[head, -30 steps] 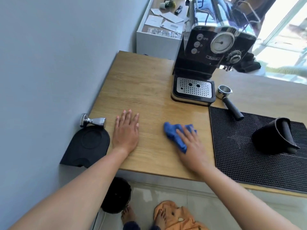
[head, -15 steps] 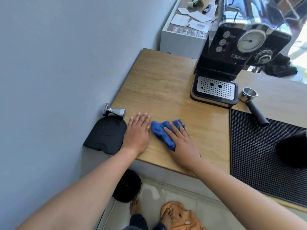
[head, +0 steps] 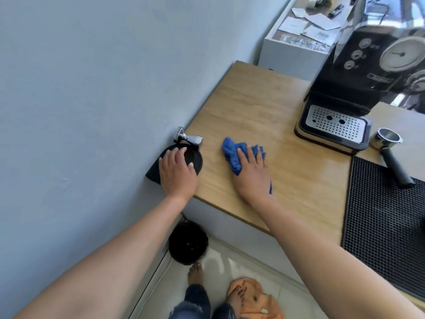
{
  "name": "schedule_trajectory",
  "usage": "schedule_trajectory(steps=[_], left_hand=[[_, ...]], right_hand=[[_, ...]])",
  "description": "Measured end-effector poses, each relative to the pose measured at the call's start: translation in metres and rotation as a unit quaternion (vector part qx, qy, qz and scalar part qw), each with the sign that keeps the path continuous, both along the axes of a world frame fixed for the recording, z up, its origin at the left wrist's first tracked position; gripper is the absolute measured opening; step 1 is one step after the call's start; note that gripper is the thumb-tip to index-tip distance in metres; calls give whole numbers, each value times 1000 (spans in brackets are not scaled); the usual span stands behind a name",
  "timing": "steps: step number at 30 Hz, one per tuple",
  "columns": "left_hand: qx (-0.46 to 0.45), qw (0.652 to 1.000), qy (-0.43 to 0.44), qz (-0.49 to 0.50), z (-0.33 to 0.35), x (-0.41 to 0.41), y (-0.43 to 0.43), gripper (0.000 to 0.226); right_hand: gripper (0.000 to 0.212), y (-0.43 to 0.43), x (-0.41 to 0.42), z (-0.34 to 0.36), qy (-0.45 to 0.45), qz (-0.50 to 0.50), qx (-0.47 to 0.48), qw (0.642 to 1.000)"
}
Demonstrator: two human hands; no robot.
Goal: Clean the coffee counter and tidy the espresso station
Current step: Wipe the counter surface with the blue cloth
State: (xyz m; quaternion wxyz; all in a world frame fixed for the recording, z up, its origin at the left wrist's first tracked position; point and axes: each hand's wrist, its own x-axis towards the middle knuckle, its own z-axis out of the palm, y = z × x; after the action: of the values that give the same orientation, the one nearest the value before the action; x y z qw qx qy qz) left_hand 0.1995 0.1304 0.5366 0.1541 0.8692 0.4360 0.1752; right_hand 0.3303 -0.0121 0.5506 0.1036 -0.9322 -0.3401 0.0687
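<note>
My right hand (head: 251, 173) presses flat on a crumpled blue cloth (head: 232, 153) on the wooden counter (head: 253, 111). My left hand (head: 177, 172) lies on the black tamping mat (head: 195, 157) at the counter's left corner by the wall, fingers curled over it. A chrome tamper (head: 188, 138) lies on its side just behind that mat. The black espresso machine (head: 368, 72) stands at the back right with its perforated drip tray (head: 333, 124) facing me.
A portafilter (head: 391, 150) lies right of the drip tray, its handle on the black rubber mat (head: 386, 215). A grey wall (head: 92, 88) borders the counter's left side. On the floor are a black bin (head: 188, 242) and an orange cloth (head: 253, 300) by my feet.
My left hand has moved left from the bare wood onto the black tamping mat. My right hand has slid the blue cloth leftward across the counter. The view has shifted left.
</note>
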Motion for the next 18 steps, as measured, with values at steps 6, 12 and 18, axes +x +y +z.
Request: schedule_trajectory(steps=[6,12,18], left_hand=[[-8,998,60,-7,-8,-2,0,55],[-5,996,84,-11,-5,-3,-3,54],[-10,997,80,-2,-3,0,-4,54]], right_hand=[[63,-71,-36,-5,32,346,-16,937],[63,-70,34,11,25,23,-12,999],[66,-12,-21,5,-7,66,-5,998]])
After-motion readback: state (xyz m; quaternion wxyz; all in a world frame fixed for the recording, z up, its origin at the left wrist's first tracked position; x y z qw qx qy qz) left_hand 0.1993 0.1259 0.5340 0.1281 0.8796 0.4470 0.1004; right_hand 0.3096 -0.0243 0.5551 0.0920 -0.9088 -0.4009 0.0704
